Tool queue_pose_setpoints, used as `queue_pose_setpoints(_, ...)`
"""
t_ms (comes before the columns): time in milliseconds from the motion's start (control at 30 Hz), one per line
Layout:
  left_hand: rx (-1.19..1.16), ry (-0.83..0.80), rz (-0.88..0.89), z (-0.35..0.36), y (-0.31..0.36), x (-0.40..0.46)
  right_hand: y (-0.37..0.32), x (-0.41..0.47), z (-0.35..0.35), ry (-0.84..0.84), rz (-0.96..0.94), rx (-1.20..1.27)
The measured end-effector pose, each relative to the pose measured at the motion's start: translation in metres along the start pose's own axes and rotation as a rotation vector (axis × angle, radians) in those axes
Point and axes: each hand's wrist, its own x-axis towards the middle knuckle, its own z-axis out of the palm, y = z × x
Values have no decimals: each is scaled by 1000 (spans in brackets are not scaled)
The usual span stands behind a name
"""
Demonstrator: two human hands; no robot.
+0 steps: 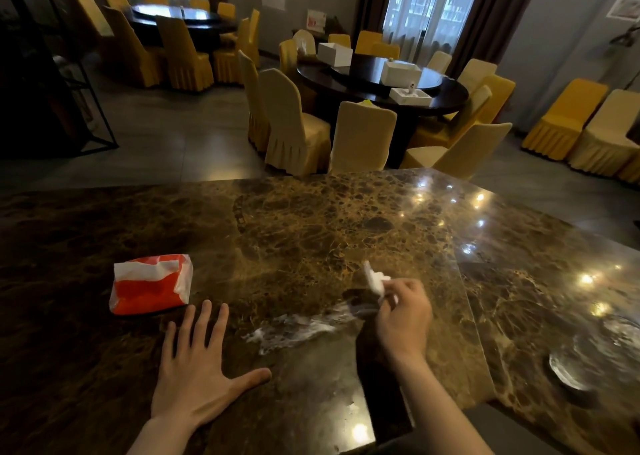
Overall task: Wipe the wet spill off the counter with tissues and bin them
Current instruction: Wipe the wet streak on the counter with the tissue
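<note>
As things stand, step: it looks like wiping, because the wet is not all gone.
Right hand: the right hand (403, 316) is over the counter (311, 219), and its fingers (398, 286) pinch a small scrunched white tissue (375, 280), which sticks up past them.
Left hand: the left hand (197, 368) lies flat on the counter with its fingers (204, 319) spread wide, holding nothing.
Spill: the spill (304, 326) is a shiny wet streak between the two hands, with its far end just by the right hand.
Tissue pack: the red and white tissue pack (150, 284) lies just past the left hand.
Next move: I think the tissue must go down onto the wet streak and rub along it. It looks small, so a fresh one from the pack may be needed.
Bin: I cannot see a bin, so it must be found first.
Counter top: brown marble, very shiny, with little lights shining in it.
Room: a big dining room with a dark round table (381, 84), white boxes (400, 70) on it, yellow covered chairs (363, 132) and bright windows behind.
</note>
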Motion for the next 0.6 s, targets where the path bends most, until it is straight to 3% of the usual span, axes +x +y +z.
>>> queue_pose_setpoints(67,4,3,1,0,-1,0,10,10,-1,-21,8,-74)
queue_pose_setpoints(233,-15,15,-2,1,-1,1,17,-12,18,-441,-157,-321)
queue_pose_setpoints(333,-4,9,-4,3,-1,1,3,-27,29,-530,-263,-428)
queue_pose_setpoints(533,-12,6,-10,2,-1,1,-41,-61,46,-733,-477,-221)
queue_pose_setpoints(600,-23,-20,-7,-1,-1,1,-44,-67,46,-732,-508,-179)
